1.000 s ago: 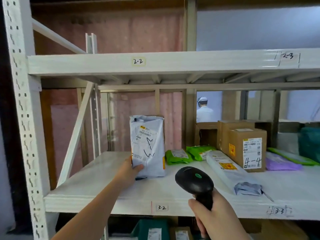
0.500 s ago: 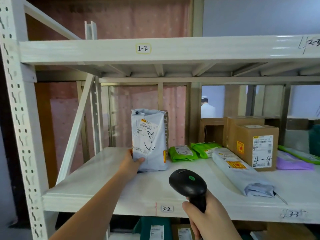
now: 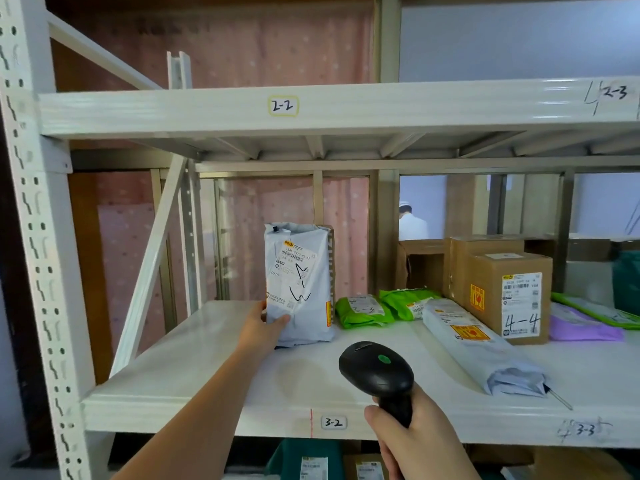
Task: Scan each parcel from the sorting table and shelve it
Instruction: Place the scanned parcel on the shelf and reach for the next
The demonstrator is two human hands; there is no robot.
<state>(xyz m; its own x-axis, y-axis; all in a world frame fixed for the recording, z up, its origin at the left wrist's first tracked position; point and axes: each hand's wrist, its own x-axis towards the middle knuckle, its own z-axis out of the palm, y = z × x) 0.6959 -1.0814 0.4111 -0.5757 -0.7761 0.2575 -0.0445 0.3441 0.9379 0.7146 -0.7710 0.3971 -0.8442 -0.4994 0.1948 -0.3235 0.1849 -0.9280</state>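
Now the left hand [image 3: 263,323] still grips the grey parcel [image 3: 299,285], stood upright on shelf [image 3: 214,372] 3-2, apparently shelved, while the right hand [image 3: 412,441] clasps the scanner [image 3: 377,370].

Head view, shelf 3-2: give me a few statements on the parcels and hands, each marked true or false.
1. The left hand holds the grey mailer bag upright on the shelf. True.
2. The right hand grips a barcode scanner. True.
3. The cardboard box is marked 2-2. False: it reads 4-4.
4. The green mailer bags sit left of the upright grey bag. False: they lie to its right.
5. The long grey parcel stands upright. False: it lies flat.
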